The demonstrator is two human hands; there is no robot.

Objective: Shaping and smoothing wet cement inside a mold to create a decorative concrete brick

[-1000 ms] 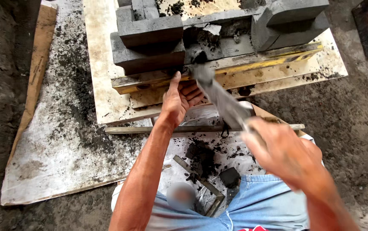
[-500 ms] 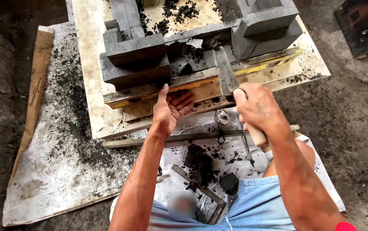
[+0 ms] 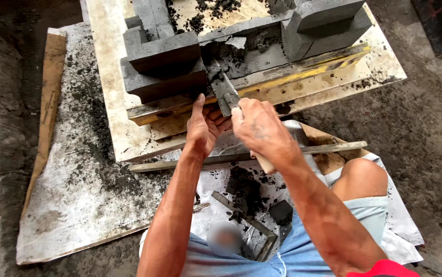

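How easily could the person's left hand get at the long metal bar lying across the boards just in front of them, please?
Probably easily: the left hand rests on the wooden frame, and the metal bar passes right beneath its wrist with nothing covering it there.

Saw no package, no label, no sign, no screen anywhere around my work; only bare blocks, boards, sheeting and dark grit lay before me.

Blocks point(image 3: 164, 66) on a board point(image 3: 113, 102) at the top, wooden batten point(image 3: 262, 87) along their near side, trowel point(image 3: 223, 92) between the blocks, left hand point(image 3: 203, 125) just left of right hand point(image 3: 262, 131), metal bar point(image 3: 334, 149) lying across nearer the knees, sheet point(image 3: 72, 195) underneath at left.
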